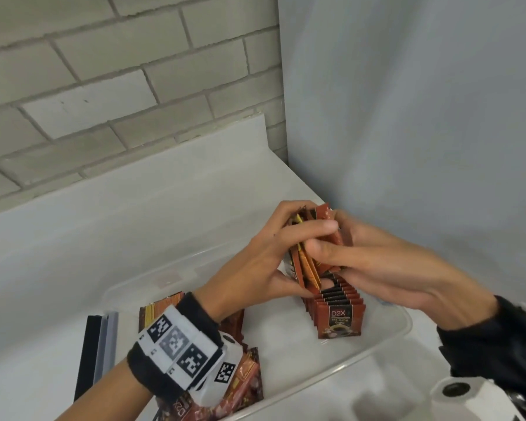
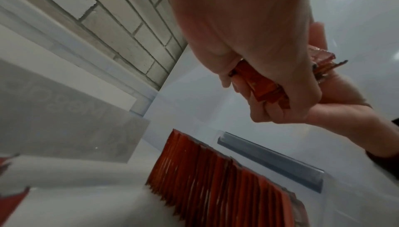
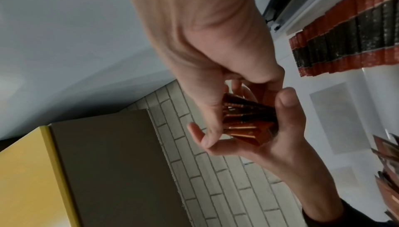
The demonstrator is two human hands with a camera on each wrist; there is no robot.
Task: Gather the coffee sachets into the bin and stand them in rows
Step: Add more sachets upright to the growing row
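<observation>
We hold a bundle of sachets above the bin, left hand and right hand both clamped around it. One row already stands inside the bin; loose sachets in its near-left corner remain, so roughly half looks done.

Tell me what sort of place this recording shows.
Probably a plain indoor workspace or storeroom corner: a pale grey painted-brick wall, a smooth white countertop, and a clear plastic bin holding standing red coffee sachets.
</observation>
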